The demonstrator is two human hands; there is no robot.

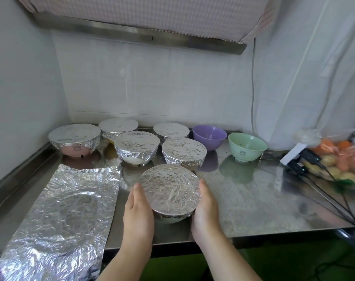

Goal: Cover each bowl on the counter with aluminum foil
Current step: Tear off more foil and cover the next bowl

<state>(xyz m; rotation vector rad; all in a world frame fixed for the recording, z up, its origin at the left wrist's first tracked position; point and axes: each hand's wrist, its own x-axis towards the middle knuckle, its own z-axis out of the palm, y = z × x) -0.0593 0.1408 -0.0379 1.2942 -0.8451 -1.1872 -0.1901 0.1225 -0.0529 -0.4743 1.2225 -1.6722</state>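
A foil-covered bowl (169, 192) sits near the counter's front edge. My left hand (139, 211) cups its left side and my right hand (205, 211) cups its right side, fingers hidden behind the foil rim. Several more foil-covered bowls (136, 146) stand in a cluster behind it. An uncovered purple bowl (209, 136) and an uncovered green bowl (247, 146) stand at the back right. A crumpled sheet of aluminum foil (67, 209) lies flat on the counter's left.
The steel counter (253, 199) ends at a front edge just below my wrists. A plastic bag of orange and yellow produce (338, 159) and black cables (334, 197) occupy the right. Tiled walls close off the back and left; a range hood hangs overhead.
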